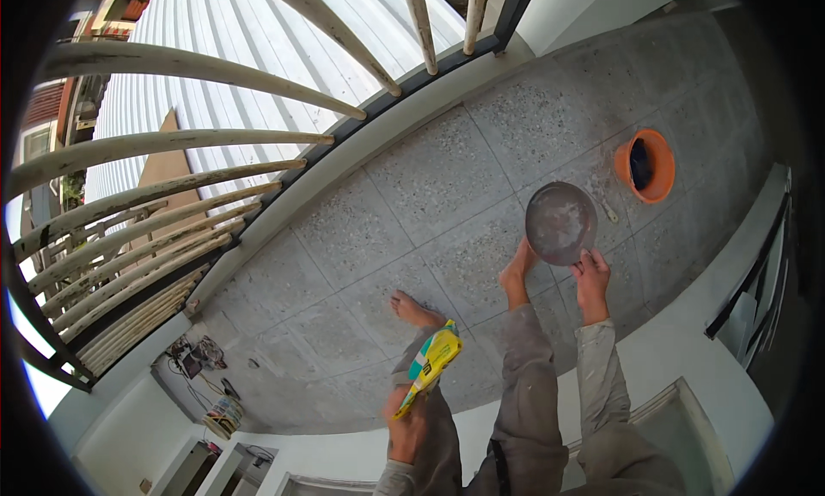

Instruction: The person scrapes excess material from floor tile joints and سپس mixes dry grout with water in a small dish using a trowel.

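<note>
My right hand [591, 283] is closed on the rim of a round, shallow grey-brown bowl [550, 225]. Pale, powdery smears mark the inside of the bowl, which is held out over the floor in front of my right foot. Lower and further left, the fingers of my left hand [407, 425] wrap round the lower end of a yellow and teal plastic packet [435, 358]. The packet points up and away from me, above my left leg. Whether it is sealed or torn at the top I cannot tell.
An orange bucket [660, 168] with something dark inside stands beyond the bowl to the right. A small slim tool [608, 209] lies between them on the tiled floor [447, 169]. Worn railing bars [215, 139] run along the left. Cables and a tub [225, 414] sit at the lower left.
</note>
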`<state>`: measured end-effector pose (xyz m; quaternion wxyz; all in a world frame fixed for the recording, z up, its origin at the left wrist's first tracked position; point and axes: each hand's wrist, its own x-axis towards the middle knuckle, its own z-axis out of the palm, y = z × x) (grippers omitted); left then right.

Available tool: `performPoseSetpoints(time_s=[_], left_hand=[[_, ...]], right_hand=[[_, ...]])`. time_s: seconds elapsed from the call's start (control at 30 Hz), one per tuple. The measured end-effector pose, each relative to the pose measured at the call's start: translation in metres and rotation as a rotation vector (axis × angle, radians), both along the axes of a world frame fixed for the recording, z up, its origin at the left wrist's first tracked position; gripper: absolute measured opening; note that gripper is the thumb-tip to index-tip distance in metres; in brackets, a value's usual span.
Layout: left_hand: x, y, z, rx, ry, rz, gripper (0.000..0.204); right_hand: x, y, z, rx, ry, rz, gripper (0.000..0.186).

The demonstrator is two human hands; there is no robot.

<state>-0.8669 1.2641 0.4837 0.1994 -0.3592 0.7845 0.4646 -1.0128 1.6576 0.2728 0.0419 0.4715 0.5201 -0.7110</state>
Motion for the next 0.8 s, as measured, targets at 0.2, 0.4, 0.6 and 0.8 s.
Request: performPoseSetpoints(time_s=[0.2, 0.4, 0.6, 0.8], left_hand=[[0.001, -0.058, -0.026, 0.040, 0.070, -0.048, 0.012], [0.015, -0.083, -0.116, 0.106, 0.180, 0.030, 0.008], [-0.001, -0.074, -0.218, 0.136, 0.151, 0.223, 0.003], [-0.032, -0.059, -0.306, 0.168, 0.202, 0.307, 0.015]], right_hand=[[-0.004, -0.103, -0.060, 0.061, -0.087, 0.259, 0.044], [-0.042, -0.183, -0.165, 0.132, -0.058, 0.512, 0.037], [-0.102, -0.229, -0.281, 0.192, 0.079, 0.795, 0.029], [-0.149, -0.241, -0.355, 0.290, 0.190, 1.048, 0.026]])
